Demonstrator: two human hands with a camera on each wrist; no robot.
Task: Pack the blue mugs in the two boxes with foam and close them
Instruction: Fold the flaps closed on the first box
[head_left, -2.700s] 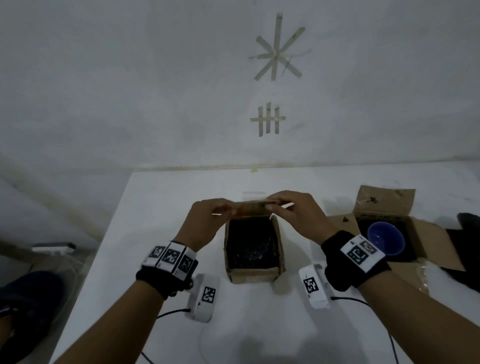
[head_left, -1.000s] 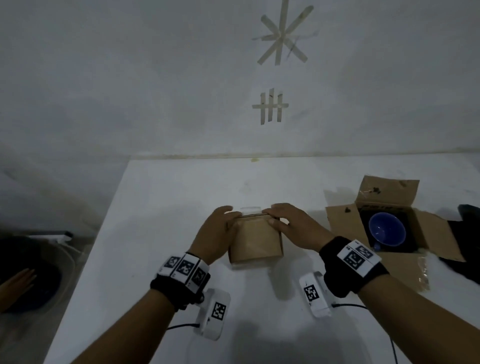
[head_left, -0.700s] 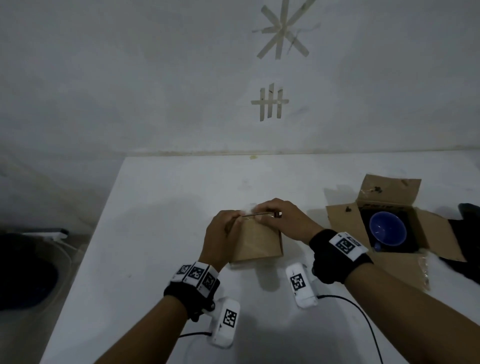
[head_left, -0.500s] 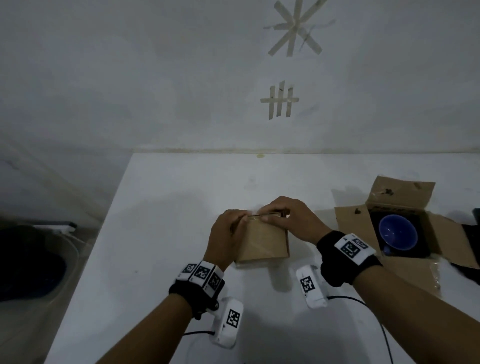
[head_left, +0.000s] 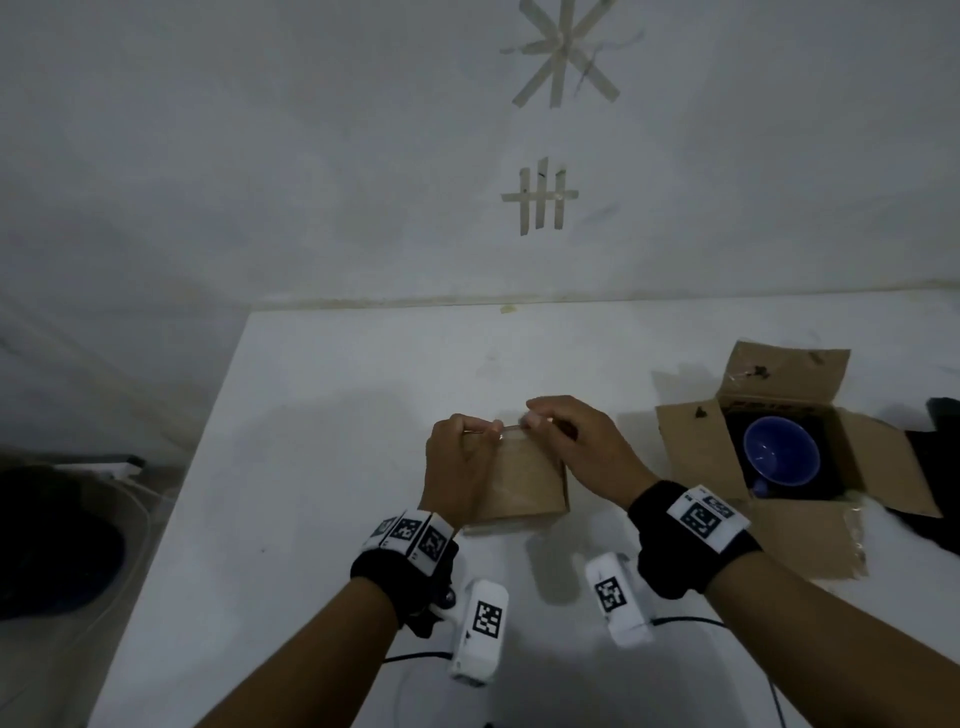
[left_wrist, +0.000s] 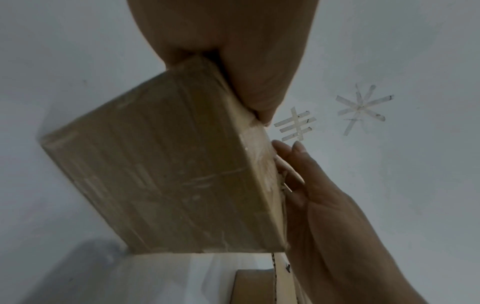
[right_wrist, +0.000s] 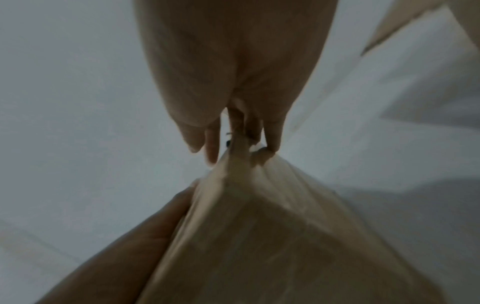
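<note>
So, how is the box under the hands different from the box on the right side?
The closed box has its flaps folded shut, its contents hidden; the open box has its flaps spread, showing a blue mug. The left hand and right hand hold the closed box; nothing touches the open box. Both are brown cardboard.

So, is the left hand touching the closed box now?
Touching. The left wrist view shows the left hand pressed against the edge of the closed box.

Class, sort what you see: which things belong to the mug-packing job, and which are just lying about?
Job:
closed box, gripped by left hand and right hand
open box
blue mug inside it

Lying about:
tape marks on the wall
dark object, table's right edge
</note>
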